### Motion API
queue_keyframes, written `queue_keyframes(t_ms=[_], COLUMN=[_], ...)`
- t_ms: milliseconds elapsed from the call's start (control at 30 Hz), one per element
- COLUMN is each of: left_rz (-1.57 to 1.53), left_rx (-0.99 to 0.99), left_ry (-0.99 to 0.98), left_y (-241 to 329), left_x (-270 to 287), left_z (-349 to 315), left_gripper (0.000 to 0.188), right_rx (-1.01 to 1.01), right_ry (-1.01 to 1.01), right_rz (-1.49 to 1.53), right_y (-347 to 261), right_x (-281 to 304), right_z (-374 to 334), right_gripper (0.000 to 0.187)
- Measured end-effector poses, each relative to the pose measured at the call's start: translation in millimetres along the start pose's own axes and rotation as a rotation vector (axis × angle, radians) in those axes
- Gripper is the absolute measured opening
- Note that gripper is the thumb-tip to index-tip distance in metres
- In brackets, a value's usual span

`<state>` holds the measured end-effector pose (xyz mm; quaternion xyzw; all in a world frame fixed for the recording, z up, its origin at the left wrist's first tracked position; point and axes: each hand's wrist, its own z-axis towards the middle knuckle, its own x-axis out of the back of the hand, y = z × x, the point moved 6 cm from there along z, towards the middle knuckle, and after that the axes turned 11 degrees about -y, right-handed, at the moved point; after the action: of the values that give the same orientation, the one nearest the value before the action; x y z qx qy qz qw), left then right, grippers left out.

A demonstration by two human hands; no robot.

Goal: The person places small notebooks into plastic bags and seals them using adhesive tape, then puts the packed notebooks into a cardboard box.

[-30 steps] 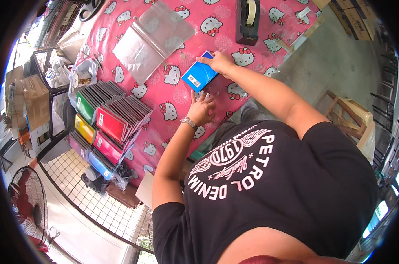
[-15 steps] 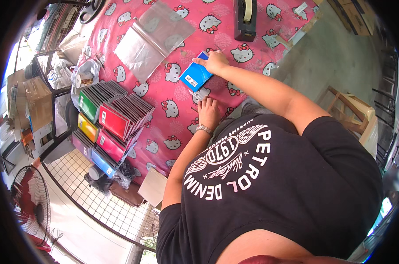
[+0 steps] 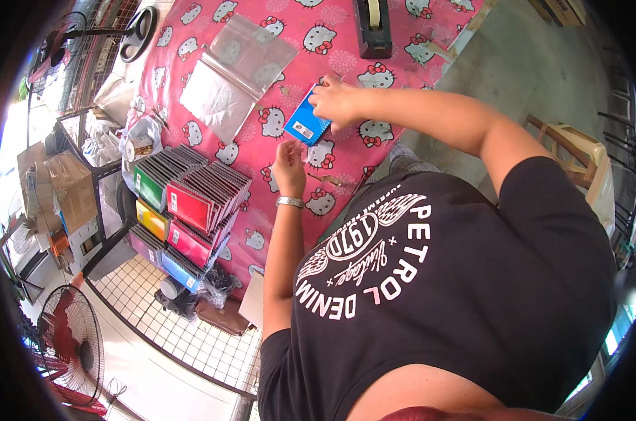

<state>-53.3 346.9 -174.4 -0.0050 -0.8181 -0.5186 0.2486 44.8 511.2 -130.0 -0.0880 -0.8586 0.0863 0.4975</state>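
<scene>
Glossy notebook cover [image 3: 305,115]; shiny clear plastic sheets [image 3: 218,102]; matt cloth shirt [image 3: 465,295]

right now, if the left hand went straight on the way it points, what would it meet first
Most likely the blue notebook, whose near left corner lies just beyond the left hand; depth is unclear, so the two may be touching.

You have room for your left hand [image 3: 288,168] over the cloth [image 3: 260,201] between the stacks [image 3: 189,209] and the notebook [image 3: 305,126], and for your right hand [image 3: 337,103] forward between the flat sleeves [image 3: 216,102] and the tape dispenser [image 3: 375,50], with the stacks blocking you leftward and the dispenser ahead rightward.
</scene>
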Motion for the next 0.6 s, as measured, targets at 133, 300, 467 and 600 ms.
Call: queue_keyframes(t_ms=[133, 300, 467, 600], left_rz=[-0.174, 0.658, 0.845, 0.896], left_rx=[0.227, -0.09, -0.216, -0.15], left_ry=[-0.163, 0.328, -0.063, -0.029], left_y=[-31, 21, 45, 40], left_x=[21, 13, -92, -99], left_z=[3, -19, -8, -3], left_gripper=[0.016, 0.026, 0.075, 0.072], right_rx=[0.022, -0.034, 0.151, -0.032], right_ry=[-0.096, -0.162, -0.145, 0.034], right_rz=[0.23, 0.349, 0.39, 0.615], right_y=[29, 45, 40, 77], right_x=[-3, -5, 10, 27], right_z=[37, 47, 65, 104], right_gripper=[0.018, 0.011, 0.025, 0.028])
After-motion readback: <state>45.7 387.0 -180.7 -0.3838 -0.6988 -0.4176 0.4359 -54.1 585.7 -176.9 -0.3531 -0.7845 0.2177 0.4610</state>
